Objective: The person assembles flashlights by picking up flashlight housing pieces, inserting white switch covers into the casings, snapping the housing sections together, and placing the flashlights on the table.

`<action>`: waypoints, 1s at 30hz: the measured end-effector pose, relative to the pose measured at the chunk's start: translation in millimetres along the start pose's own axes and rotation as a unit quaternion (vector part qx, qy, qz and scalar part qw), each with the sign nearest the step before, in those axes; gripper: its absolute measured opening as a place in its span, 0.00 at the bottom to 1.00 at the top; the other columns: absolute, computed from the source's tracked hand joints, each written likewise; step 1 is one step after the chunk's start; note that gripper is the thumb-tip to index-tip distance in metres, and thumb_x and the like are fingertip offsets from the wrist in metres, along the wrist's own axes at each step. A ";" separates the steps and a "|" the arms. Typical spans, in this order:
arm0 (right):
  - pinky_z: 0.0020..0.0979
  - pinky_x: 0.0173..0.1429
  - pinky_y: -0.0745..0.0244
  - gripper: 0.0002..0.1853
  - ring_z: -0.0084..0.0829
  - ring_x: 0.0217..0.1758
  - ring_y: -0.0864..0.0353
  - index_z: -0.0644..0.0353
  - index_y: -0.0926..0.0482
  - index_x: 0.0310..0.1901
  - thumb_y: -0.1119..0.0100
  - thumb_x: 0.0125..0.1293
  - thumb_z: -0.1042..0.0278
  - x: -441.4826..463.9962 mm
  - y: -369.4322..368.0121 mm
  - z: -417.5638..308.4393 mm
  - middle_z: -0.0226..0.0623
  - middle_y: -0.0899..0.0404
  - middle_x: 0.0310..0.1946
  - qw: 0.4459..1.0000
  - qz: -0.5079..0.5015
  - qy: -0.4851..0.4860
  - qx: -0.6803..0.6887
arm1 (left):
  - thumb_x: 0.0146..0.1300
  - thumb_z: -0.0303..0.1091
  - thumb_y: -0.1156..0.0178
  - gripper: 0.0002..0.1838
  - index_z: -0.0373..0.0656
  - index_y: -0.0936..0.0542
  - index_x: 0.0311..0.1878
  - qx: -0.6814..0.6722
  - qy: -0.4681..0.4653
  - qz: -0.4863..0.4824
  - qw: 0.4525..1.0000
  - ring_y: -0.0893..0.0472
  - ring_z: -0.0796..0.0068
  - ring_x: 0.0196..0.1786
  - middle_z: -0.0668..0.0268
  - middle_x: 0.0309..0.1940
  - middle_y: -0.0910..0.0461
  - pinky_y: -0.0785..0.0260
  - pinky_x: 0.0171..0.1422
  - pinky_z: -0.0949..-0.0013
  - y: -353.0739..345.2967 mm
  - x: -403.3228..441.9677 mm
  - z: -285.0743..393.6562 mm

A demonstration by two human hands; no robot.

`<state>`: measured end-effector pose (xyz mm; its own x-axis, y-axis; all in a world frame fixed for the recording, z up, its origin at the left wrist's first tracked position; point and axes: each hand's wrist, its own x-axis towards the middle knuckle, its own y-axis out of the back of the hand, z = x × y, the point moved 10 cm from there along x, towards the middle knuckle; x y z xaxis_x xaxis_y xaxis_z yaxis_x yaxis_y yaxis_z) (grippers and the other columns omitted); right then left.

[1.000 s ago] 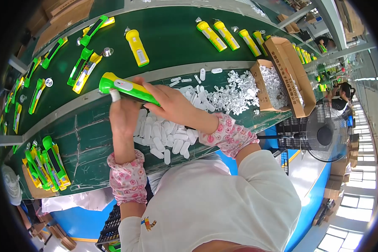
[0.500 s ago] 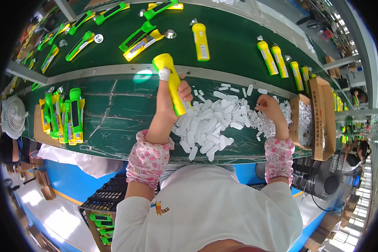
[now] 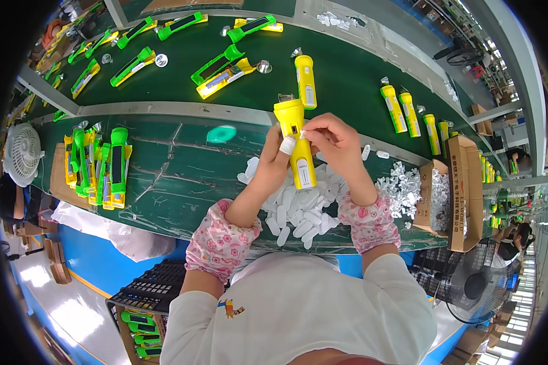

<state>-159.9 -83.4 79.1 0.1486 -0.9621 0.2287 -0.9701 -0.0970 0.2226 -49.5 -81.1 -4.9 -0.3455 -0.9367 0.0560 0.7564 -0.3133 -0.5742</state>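
My left hand [image 3: 271, 162] is wrapped round a yellow flashlight [image 3: 301, 165], held tilted above the green worktop with its wide head toward the belt. The flashlight's upper side has a small dark slot and a pale label plate. My right hand [image 3: 340, 145] pinches a small white plastic piece [image 3: 303, 134] right at the slot; whether it sits inside cannot be made out. Beneath both hands lies a heap of white oval plates [image 3: 304, 207]. To the right of it is a pile of tiny white pieces [image 3: 402, 188].
A green belt [image 3: 353, 79] beyond the worktop carries yellow flashlights [image 3: 393, 108] and opened green-and-yellow ones [image 3: 222, 78]. More opened ones [image 3: 119, 161] are stacked at left by a white fan [image 3: 23, 155]. Cardboard boxes [image 3: 466, 201] stand at right, near a black fan [image 3: 474, 283].
My right hand has left the pile of tiny pieces and come to the flashlight with a white piece. My left hand has moved the flashlight right and turned its slotted side up.
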 end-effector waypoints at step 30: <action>0.24 0.40 0.22 0.34 0.24 0.47 0.24 0.58 0.44 0.71 0.37 0.67 0.66 -6.6 -27.4 35.9 0.43 0.26 0.55 0.995 0.026 -0.043 0.088 | 0.78 0.41 0.53 0.17 0.38 0.36 0.57 0.047 -0.028 0.019 0.998 0.19 0.73 0.38 0.60 0.42 0.23 0.22 0.40 0.69 8.5 1.5 16.1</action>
<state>-141.2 -83.6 37.4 0.0870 -0.9846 0.1514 -0.9958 -0.0815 0.0421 -34.7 -87.6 3.4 -0.2869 -0.9544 0.0824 0.8178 -0.2888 -0.4978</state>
